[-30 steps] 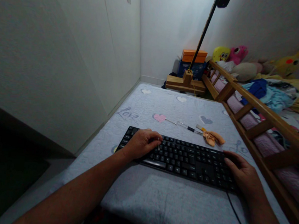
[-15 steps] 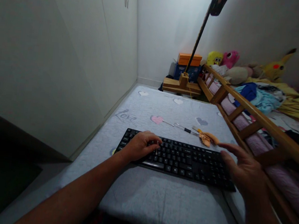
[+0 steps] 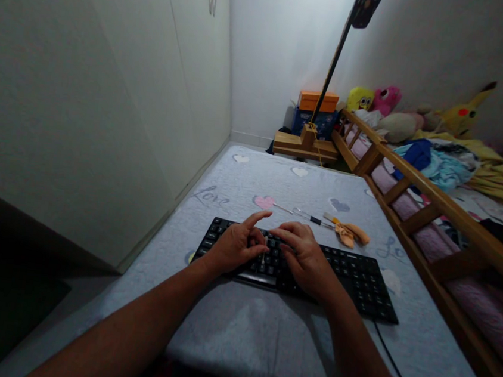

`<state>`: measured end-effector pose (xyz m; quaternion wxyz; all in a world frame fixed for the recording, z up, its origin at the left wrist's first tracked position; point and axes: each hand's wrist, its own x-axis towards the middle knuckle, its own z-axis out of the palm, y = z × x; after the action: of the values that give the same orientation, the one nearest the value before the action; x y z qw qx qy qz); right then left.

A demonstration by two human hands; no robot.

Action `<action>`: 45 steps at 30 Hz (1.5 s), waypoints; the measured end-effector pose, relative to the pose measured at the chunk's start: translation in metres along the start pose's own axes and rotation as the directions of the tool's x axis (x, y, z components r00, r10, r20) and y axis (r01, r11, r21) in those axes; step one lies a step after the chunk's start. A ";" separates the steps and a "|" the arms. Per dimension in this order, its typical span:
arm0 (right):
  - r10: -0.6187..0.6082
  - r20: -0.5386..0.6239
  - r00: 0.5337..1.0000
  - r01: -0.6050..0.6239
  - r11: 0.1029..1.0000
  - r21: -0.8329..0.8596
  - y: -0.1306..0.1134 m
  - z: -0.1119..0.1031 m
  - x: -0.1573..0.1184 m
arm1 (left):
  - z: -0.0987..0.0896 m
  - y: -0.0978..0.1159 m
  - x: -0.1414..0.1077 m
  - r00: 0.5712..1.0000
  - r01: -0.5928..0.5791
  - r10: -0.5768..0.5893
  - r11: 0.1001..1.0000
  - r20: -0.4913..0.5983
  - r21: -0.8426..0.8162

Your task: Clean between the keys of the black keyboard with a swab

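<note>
A black keyboard (image 3: 358, 284) lies across the patterned cloth in front of me. Over its left half, my left hand (image 3: 239, 247) pinches a thin pale stick (image 3: 264, 256) upright between thumb and bent fingers, its index finger raised. The stick is too small to name surely. Close beside it, my right hand (image 3: 305, 254) hovers over the middle keys, fingertips reaching toward the stick, thumb and index finger apart; whether they touch it I cannot tell. Behind the keyboard lie a thin rod (image 3: 283, 208), a wire tool with a black grip (image 3: 315, 220) and an orange cloth (image 3: 348, 233).
A brush with a yellow band (image 3: 330, 218) rests against the orange cloth. The keyboard's cable (image 3: 398, 372) runs toward me on the right. A wooden bed rail (image 3: 415, 170) borders the right side, a white wardrobe (image 3: 109, 89) the left. A wooden stand (image 3: 306, 143) is beyond the far edge.
My right hand has moved left from the keyboard's right end to beside my left hand. My left index finger has lifted, while the left thumb keeps the thin stick.
</note>
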<state>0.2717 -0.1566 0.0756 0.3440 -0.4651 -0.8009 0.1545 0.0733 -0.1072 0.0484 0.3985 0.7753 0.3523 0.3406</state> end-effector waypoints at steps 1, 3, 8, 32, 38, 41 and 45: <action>-0.001 0.010 1.000 0.001 1.000 0.000 0.002 0.003 0.001 | 0.000 0.000 0.000 1.000 0.001 -0.001 1.000 -0.003 0.007; -0.004 0.020 1.000 0.003 1.000 0.009 0.005 0.007 0.002 | 0.001 0.000 0.000 1.000 0.002 -0.002 1.000 -0.005 0.016; 0.011 0.001 1.000 -0.011 0.998 0.069 0.007 0.010 0.004 | 0.002 -0.001 0.000 1.000 0.002 -0.002 1.000 0.004 0.013; 0.139 0.037 0.990 -0.144 0.957 0.253 0.001 0.018 -0.003 | -0.057 -0.039 0.012 0.943 0.191 -0.063 0.907 -0.327 0.376; 0.115 0.059 0.992 -0.125 0.969 0.213 0.001 0.019 -0.005 | -0.071 -0.065 0.015 0.934 0.245 -0.177 0.949 -0.311 0.198; 0.121 0.065 0.990 -0.132 0.969 0.207 0.003 0.021 -0.007 | -0.069 -0.071 0.015 0.949 0.252 -0.211 0.954 -0.235 0.162; 0.177 0.010 0.984 -0.176 0.963 0.203 0.008 0.024 -0.009 | -0.069 -0.075 0.015 0.946 0.262 -0.235 0.960 -0.224 0.098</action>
<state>0.2629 -0.1580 0.0504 0.3782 -0.4976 -0.7348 0.2636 0.0048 -0.0359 0.0185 0.3487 0.7080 0.5082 0.3447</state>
